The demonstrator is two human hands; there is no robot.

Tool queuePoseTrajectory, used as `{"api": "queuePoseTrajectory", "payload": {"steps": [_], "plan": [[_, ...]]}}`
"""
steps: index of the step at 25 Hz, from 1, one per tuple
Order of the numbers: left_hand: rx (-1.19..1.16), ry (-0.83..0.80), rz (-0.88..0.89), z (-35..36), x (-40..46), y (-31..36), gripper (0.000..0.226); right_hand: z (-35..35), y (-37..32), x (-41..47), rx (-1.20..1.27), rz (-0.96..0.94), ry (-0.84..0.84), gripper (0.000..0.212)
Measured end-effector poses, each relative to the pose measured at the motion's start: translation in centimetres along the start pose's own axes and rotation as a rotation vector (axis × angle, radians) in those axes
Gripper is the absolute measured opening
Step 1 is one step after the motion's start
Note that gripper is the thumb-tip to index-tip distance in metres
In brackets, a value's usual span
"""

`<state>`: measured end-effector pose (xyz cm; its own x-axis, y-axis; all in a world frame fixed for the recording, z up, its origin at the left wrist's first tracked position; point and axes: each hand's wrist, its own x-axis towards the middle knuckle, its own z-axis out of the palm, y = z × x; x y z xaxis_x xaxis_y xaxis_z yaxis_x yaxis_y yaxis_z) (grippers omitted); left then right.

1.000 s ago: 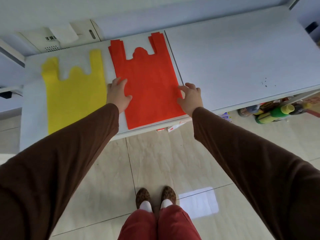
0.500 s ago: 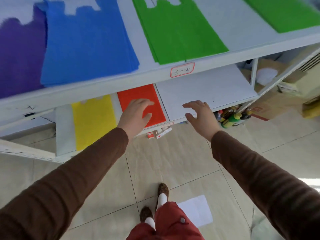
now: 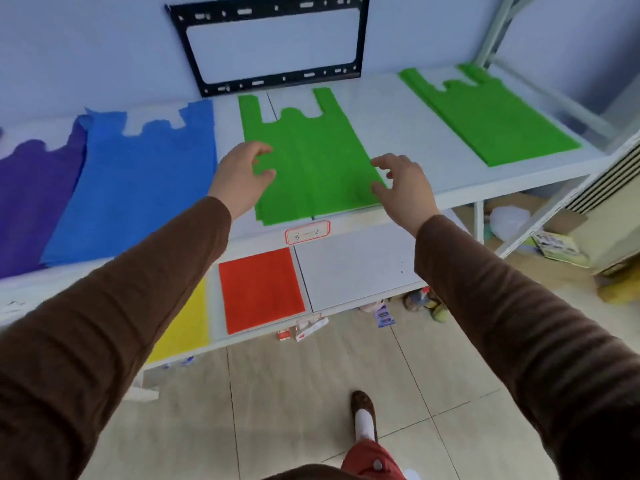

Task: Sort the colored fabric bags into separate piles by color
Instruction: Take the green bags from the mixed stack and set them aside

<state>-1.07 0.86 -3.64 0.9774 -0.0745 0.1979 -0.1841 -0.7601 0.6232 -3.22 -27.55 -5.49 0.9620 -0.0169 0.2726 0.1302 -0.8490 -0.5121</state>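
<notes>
On the upper shelf (image 3: 408,133) lie a purple pile (image 3: 31,202), a blue pile (image 3: 138,188), a green pile (image 3: 311,161) in the middle and a second green pile (image 3: 491,116) at the right. My left hand (image 3: 239,178) hovers open at the middle green pile's left edge. My right hand (image 3: 405,185) hovers open at its lower right corner. Neither hand holds anything. On the lower shelf (image 3: 353,268) lie a red bag (image 3: 259,289) and a yellow bag (image 3: 187,327), partly hidden by my left sleeve.
A black metal frame (image 3: 273,43) leans on the wall behind the upper shelf. A red-bordered label (image 3: 307,232) marks the shelf edge. Bottles and small boxes (image 3: 422,303) sit on the floor under the lower shelf. A cardboard box and a radiator (image 3: 602,202) stand at right.
My view and both hands have risen from the red bag on the lower shelf to the middle green pile on the upper shelf. The red bag stays flat below.
</notes>
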Motion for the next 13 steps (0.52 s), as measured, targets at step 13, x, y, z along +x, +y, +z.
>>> {"api": "queuePoseTrajectory", "payload": {"steps": [13], "plan": [[0.302,-0.108,-0.624,3.2,13.7,-2.1,0.086,3.8,1.0,12.1,-0.14,0.238,-0.443,0.055]]}}
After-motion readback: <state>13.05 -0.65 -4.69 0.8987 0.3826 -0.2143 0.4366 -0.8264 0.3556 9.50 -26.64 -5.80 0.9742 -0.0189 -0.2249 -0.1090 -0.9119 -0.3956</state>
